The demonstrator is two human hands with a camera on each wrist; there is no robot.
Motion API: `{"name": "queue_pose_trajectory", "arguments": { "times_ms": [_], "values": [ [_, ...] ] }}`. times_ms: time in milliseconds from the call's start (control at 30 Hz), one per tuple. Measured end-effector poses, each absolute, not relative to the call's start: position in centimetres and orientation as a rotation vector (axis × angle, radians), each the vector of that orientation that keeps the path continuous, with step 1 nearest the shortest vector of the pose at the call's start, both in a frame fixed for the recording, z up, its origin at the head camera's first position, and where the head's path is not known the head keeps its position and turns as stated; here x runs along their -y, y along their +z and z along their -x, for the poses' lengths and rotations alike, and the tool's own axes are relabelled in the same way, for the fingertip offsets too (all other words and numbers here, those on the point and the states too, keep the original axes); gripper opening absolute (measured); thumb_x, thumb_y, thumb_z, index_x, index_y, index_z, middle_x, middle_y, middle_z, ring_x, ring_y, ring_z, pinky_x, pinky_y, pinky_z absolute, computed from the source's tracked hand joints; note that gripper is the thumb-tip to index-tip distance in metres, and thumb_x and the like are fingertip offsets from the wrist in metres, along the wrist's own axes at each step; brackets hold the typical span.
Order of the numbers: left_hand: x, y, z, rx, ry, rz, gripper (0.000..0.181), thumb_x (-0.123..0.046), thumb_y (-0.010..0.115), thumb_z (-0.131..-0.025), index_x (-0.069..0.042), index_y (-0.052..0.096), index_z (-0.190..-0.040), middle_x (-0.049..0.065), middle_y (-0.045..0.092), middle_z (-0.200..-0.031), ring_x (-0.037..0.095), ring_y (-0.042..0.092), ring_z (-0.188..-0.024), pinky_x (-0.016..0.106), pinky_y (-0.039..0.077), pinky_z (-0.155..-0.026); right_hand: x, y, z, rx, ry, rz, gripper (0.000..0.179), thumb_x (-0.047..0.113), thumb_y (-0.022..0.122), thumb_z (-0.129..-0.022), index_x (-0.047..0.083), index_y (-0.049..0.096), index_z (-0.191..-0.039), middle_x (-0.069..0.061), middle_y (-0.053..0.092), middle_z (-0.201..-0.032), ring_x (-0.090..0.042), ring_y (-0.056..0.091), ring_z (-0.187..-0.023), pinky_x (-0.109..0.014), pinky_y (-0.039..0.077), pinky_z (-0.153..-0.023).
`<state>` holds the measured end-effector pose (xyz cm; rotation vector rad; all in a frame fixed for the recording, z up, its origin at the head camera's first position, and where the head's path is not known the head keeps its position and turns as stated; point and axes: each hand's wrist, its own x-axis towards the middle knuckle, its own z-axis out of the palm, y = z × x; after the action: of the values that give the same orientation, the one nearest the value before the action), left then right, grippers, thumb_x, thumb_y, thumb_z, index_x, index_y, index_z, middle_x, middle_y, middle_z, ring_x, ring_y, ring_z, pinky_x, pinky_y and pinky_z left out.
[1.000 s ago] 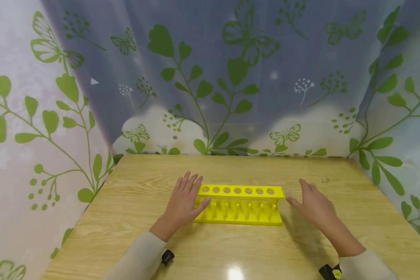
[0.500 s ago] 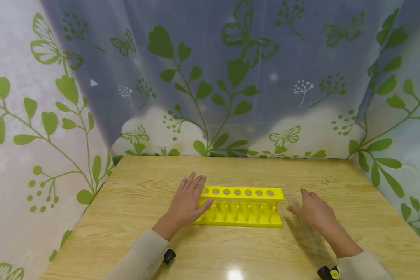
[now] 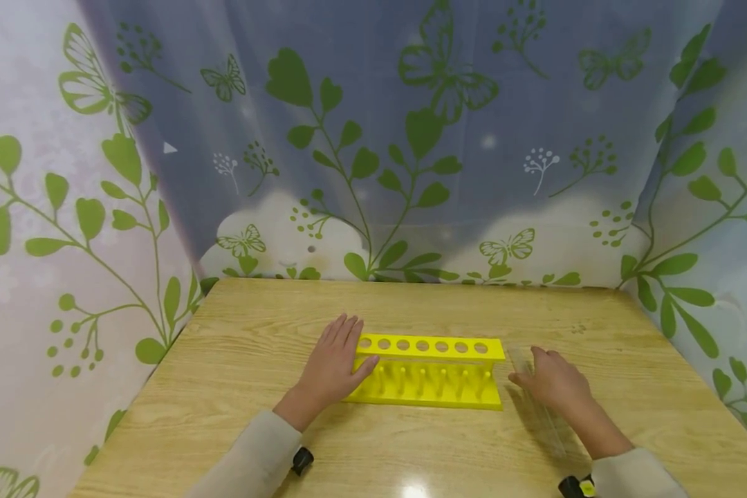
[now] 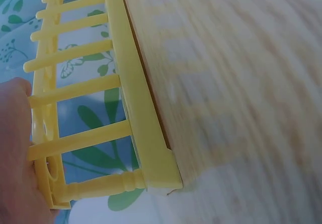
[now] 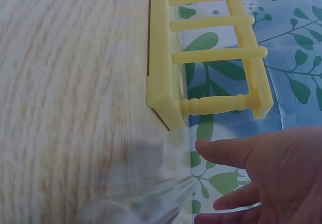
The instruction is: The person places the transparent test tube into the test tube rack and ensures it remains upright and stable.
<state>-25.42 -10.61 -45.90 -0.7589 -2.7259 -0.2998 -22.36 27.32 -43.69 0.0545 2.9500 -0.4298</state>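
A yellow test-tube rack, with a row of round holes above and pegs below, stands mid-table. My left hand rests on its left end, fingers straight towards the back and thumb across the front. The left wrist view shows part of that hand against the rack's upper bar. Beyond the right end, a clear tube-like thing lies on the table. My right hand is just over it, thumb and fingers apart. In the right wrist view, the clear thing shows a rounded end and points towards that hand.
The wood-grain table reaches back to a patterned curtain, which also hangs at both sides. A black wrist device is under my left sleeve, another by my right.
My right hand has moved slightly nearer to me, its fingers lower over the clear tube-like thing. My left hand has shifted a little along the rack's left end; the rack stays about where it was.
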Motion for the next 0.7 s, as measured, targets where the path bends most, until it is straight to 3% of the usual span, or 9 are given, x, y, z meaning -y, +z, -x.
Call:
{"name": "queue_pose_trajectory", "arguments": {
  "times_ms": [300, 700],
  "values": [
    [10.51, -46.25, 25.61, 2.628, -0.230, 0.788, 0.060, -0.044, 0.051, -0.098, 0.003, 0.049, -0.134, 0.017, 0.054, -0.131, 0.033, 0.049, -0.123, 0.048, 0.033, -0.110, -27.31, -44.10, 22.76, -2.953, -0.422, -0.062, 0.081, 0.046, 0.064, -0.090, -0.017, 0.039, -0.137, -0.039, 0.046, -0.130, -0.052, 0.050, -0.112, -0.059, 0.049, -0.080],
    [10.55, -46.58, 25.59, 2.610, -0.216, 0.776, 0.058, -0.044, 0.051, -0.097, 0.001, 0.051, -0.133, 0.014, 0.056, -0.127, 0.030, 0.052, -0.119, 0.047, 0.034, -0.109, -27.33, -44.63, 23.26, -2.947, -0.412, -0.061, 0.075, 0.041, 0.067, -0.089, -0.017, 0.045, -0.133, -0.037, 0.051, -0.127, -0.051, 0.054, -0.108, -0.057, 0.051, -0.077]
  ]
}}
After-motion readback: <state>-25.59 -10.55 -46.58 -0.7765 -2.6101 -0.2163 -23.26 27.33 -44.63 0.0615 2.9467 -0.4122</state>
